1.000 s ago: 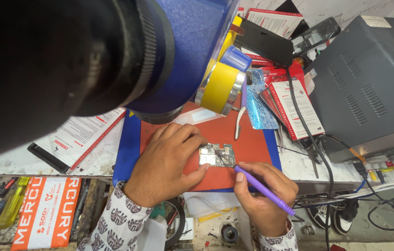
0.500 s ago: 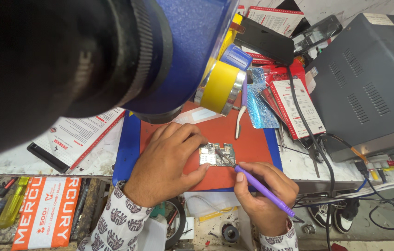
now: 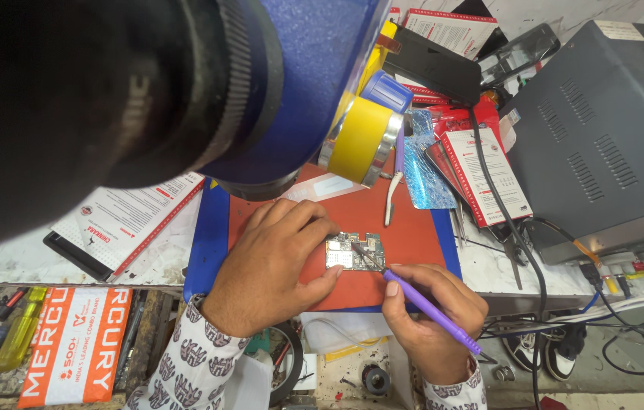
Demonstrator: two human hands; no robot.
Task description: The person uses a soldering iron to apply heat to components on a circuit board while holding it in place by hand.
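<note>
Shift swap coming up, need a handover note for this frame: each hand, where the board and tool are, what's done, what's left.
Left hand: rests on the red mat, fingertips pinning the small circuit board at its left edge.
Right hand: grips a purple-handled tool like a pen, its metal tip touching the board's upper middle.
Board lies flat on the mat, which sits on a blue mat. Tweezers lie on the mat behind the board, untouched.
Done: board is bare and positioned, tool is on it.
Left: cannot tell how far the work on the board has got; contact point is too small to read.
</note>
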